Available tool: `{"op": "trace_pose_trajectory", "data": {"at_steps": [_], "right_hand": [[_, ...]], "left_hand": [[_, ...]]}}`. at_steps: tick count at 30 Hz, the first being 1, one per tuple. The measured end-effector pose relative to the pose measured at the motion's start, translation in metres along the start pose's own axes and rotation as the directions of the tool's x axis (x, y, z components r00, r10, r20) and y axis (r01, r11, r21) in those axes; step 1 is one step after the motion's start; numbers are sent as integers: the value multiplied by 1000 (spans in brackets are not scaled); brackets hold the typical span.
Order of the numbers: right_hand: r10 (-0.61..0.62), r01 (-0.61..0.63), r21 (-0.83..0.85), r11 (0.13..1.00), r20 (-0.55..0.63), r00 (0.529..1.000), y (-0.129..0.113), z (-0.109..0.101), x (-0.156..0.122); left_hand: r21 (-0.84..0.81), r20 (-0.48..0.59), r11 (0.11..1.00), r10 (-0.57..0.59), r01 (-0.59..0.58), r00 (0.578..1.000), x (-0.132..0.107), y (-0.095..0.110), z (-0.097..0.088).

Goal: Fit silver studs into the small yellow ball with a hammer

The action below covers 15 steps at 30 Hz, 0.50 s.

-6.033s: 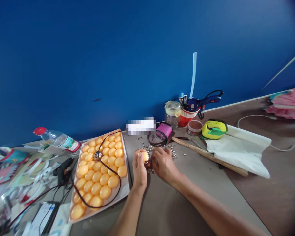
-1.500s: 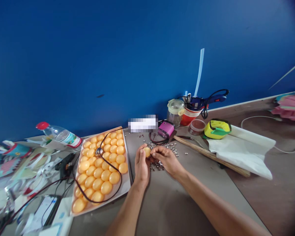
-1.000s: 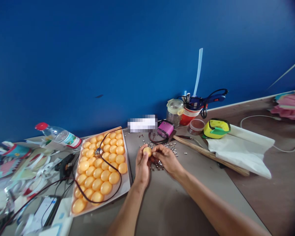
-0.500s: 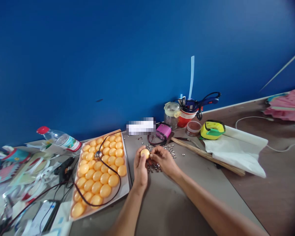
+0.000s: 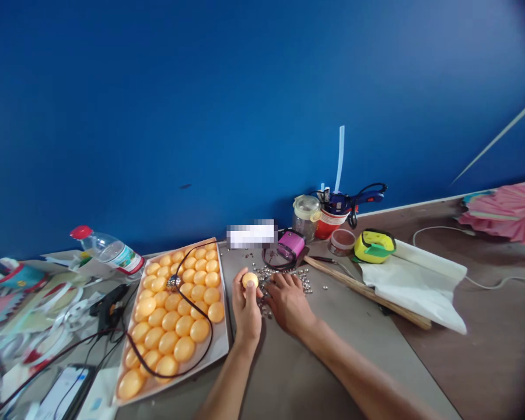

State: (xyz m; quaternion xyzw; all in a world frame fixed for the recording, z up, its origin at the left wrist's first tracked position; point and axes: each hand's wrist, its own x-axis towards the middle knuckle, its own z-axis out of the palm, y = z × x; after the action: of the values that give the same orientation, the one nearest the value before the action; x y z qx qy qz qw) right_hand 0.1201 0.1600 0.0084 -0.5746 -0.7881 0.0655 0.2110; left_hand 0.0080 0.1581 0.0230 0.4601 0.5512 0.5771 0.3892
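My left hand is closed around a small orange ball, held just above the table. My right hand rests palm down to its right, fingers reaching into a scatter of small silver beads; what the fingertips pinch, if anything, is hidden. A white tray holding several orange balls lies left of my left hand, with one silver-studded ball among them and a black cable looped over it.
At the back stand a pink box, a clear jar, a red cup of tools, a small tub and a yellow tape measure. White paper over a wooden stick lies right. A bottle and a black glue gun lie left.
My right hand has left the ball and dropped onto the silver beads. My left hand keeps the ball, now slightly lower and to the left.
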Motion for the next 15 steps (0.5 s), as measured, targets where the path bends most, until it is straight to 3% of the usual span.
{"op": "trace_pose_trajectory", "data": {"at_steps": [6,15], "right_hand": [[5,-6,9,1000,35,999,2,2,2],[-56,57,82,995,-8,998,-7,-5,-3]], "left_hand": [[-10,12,1000,-4,4,1000,1,-3,0],[-50,-31,998,-28,26,999,0,4,0]]}}
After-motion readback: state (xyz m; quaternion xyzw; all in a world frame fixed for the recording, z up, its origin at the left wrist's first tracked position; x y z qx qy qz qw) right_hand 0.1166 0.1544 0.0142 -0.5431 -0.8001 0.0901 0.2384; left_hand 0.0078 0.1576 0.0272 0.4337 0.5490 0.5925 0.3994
